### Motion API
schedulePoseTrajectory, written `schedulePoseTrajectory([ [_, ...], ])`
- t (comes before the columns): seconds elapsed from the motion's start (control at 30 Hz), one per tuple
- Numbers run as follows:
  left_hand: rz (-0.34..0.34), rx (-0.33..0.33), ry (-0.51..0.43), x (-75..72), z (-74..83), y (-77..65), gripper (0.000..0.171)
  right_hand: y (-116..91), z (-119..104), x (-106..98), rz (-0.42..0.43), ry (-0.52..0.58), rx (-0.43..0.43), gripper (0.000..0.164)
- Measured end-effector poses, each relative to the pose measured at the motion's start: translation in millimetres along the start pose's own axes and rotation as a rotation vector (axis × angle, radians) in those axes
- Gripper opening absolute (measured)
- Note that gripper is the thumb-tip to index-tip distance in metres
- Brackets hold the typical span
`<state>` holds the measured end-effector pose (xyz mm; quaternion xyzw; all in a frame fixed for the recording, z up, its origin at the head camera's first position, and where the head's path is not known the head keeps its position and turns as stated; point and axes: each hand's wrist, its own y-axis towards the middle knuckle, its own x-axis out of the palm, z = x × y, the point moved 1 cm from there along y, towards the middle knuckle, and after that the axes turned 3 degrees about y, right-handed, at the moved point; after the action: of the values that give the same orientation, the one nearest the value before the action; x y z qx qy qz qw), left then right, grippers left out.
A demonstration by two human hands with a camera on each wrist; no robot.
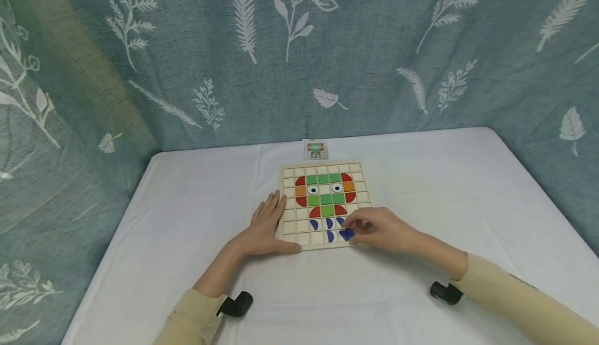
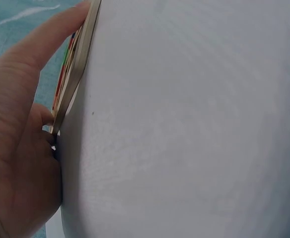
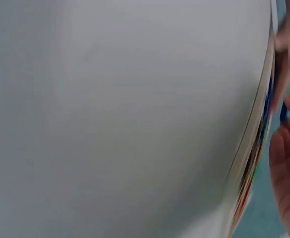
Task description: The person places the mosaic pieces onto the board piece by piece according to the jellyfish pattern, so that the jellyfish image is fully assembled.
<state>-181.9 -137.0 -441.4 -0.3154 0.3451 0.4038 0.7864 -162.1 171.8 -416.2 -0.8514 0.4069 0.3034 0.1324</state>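
A wooden grid board (image 1: 290, 227) lies on the table with a face pattern of green, red and orange pieces and two eye pieces (image 1: 312, 190). Several blue half-round pieces (image 1: 314, 224) sit in its lower cells. My left hand (image 1: 264, 230) rests along the board's left side, fingers spread, thumb on the near edge. Over the lower right corner, my right hand (image 1: 381, 229) pinches a small blue piece (image 3: 284, 113) between thumb and finger. More blue pieces (image 1: 343, 235) lie just by its fingertips, partly covered.
Behind the board lies a small pattern card (image 1: 315, 149) showing a similar face. A white cloth covers the table (image 1: 421, 178). A blue-green leaf-print curtain (image 1: 281, 101) hangs behind it. Black wrist cameras (image 1: 237, 304) sit at both sleeves.
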Motion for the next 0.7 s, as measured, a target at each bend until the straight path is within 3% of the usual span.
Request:
schedulePoseTrajectory([
  [0.13, -0.009, 0.017, 0.006, 0.4, 2.8, 3.1, 0.127, 27, -15, 23, -0.032, -0.063, -0.097, 0.029],
  [0.27, -0.007, 0.031, 0.014, 2.6, 3.0, 5.2, 0.127, 41, -20, 32, -0.063, -0.123, -0.142, 0.029],
  [0.7, -0.008, 0.028, 0.008, 2.5, 3.4, 3.0, 0.126, 48, -17, 38, -0.08, -0.13, -0.181, 0.023],
])
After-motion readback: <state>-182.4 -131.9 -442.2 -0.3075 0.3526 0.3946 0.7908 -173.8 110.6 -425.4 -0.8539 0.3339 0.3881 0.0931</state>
